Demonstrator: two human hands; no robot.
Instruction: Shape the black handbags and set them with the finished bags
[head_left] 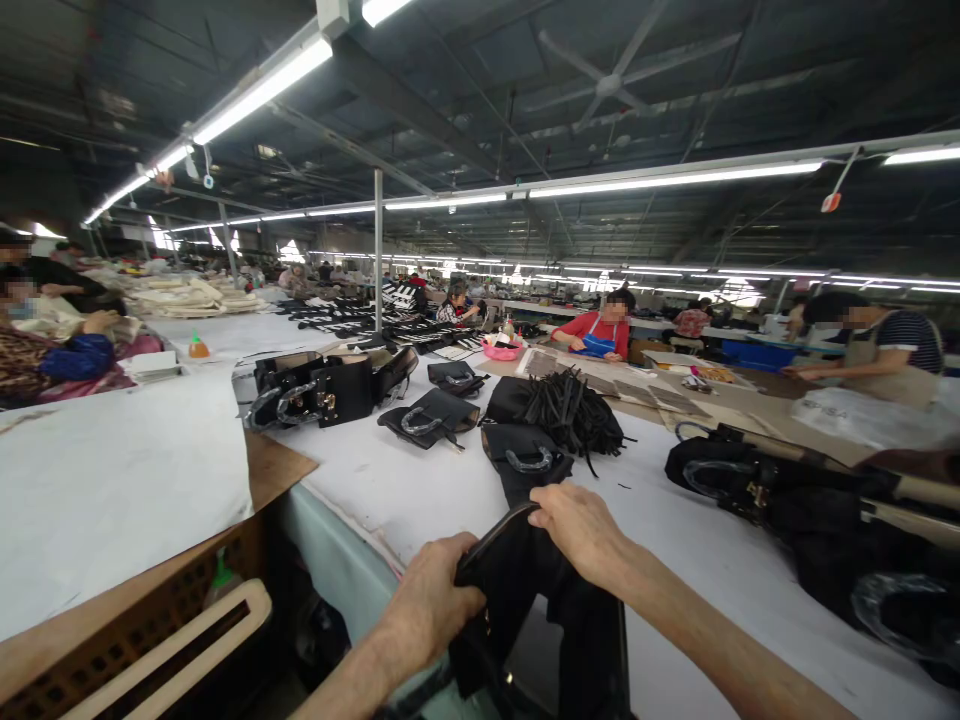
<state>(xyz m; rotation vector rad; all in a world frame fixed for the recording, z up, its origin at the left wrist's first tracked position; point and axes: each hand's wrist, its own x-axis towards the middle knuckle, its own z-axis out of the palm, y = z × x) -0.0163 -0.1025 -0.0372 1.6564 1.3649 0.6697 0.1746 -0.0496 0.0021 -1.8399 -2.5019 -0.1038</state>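
The only view comes from a camera worn on the person's head. It faces forward and a little downward along a long white-covered worktable [420, 480]. Nearest the lens, at bottom centre, the left hand [431, 600] and right hand [577, 525] grip a black leather bag [517, 570]. The wide lens reaches far down the hall, to a worker in a red shirt [600, 335] and the white fluorescent ceiling tubes [675, 180] overhead.

Bottom of black bag [517, 580] cropped
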